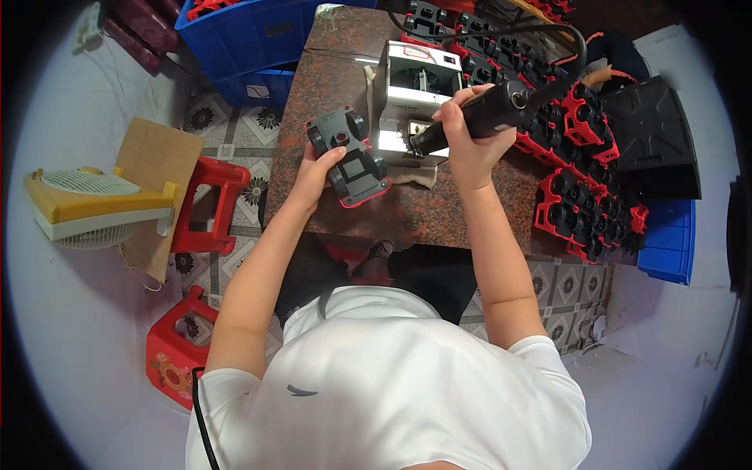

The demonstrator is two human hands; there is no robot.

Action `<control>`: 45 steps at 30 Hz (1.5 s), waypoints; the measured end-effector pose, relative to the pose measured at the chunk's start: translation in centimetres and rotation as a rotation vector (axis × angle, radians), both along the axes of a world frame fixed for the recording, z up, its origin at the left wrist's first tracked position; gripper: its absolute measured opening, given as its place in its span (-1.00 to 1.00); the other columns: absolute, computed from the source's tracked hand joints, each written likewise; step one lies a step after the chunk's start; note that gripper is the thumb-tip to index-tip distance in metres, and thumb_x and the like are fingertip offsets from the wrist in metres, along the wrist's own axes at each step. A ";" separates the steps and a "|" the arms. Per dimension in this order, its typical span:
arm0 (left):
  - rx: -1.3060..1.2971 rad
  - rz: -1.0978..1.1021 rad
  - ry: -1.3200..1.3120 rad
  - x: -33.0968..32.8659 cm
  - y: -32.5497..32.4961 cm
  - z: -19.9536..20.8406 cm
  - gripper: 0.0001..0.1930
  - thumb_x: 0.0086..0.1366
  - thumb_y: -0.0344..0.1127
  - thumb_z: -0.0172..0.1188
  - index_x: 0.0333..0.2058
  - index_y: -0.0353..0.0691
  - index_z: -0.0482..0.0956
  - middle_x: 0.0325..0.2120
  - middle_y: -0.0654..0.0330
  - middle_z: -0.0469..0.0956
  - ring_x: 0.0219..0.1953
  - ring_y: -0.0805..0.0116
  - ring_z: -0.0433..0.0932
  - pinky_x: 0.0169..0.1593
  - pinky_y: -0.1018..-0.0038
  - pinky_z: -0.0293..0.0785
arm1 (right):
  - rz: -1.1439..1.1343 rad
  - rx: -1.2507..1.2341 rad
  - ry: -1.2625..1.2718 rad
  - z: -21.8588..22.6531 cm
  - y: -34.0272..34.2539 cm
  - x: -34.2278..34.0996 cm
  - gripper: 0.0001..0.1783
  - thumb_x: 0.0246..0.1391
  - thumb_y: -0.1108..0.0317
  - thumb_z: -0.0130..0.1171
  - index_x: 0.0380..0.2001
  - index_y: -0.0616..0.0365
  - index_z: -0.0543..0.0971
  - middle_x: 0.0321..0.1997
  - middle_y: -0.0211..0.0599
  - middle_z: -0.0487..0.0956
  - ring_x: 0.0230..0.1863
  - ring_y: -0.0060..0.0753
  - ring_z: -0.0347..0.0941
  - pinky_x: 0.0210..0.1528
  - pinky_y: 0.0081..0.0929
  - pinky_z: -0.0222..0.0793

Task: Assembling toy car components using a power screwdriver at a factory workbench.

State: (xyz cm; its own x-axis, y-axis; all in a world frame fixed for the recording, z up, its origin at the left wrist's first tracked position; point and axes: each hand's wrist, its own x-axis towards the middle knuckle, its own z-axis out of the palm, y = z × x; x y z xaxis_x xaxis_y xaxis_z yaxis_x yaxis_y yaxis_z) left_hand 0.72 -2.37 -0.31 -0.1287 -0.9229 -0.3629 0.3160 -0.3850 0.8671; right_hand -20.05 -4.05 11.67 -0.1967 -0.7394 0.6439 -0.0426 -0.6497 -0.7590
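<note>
My left hand grips a toy car with a red body, its dark grey underside and black wheels turned up; the thumb lies on the chassis. Wrapped round a black electric screwdriver is my right hand, with a cable running from the tool's rear end. The screwdriver points down to the left, its tip at the front of a white screw feeder. Whether a screw sits on the tip is too small to tell. The car is held left of the feeder, apart from it.
Many more red and black toy cars crowd the right of the speckled stone table. Blue crates stand at the far left, another blue bin at right. Red stools and a yellow fan are at left. Another person's arm shows far right.
</note>
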 end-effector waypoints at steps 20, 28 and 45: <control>-0.068 0.068 0.035 -0.3 -0.5 -1.9 -0.47 0.07 -0.23 0.24 -0.01 -0.26 0.28 -0.11 0.15 0.41 -0.05 0.35 0.40 0.06 0.43 0.30 | 0.364 0.088 -0.221 2.0 4.2 5.0 -0.61 -0.17 0.63 0.23 -0.23 0.28 0.35 -0.48 -0.31 0.47 -0.48 -0.58 0.43 -0.42 -0.61 0.40; -0.093 0.070 0.101 -0.5 -0.7 -2.4 -0.47 0.06 -0.27 0.25 0.00 -0.28 0.30 -0.10 0.15 0.42 -0.03 0.36 0.40 0.09 0.43 0.26 | 0.391 0.063 0.051 1.5 4.6 6.3 -0.57 -0.13 0.51 0.25 -0.19 0.25 0.29 -0.48 -0.25 0.46 -0.52 -0.49 0.44 -0.45 -0.58 0.42; -0.152 0.064 0.099 -0.4 -0.4 -1.7 -0.49 0.07 -0.33 0.20 0.01 -0.29 0.30 -0.13 0.14 0.47 -0.06 0.37 0.43 0.05 0.44 0.31 | 0.411 0.228 0.106 1.5 4.8 8.3 -0.52 -0.31 0.40 0.42 -0.29 0.25 0.41 -0.40 -0.35 0.50 -0.41 -0.54 0.45 -0.29 -0.60 0.39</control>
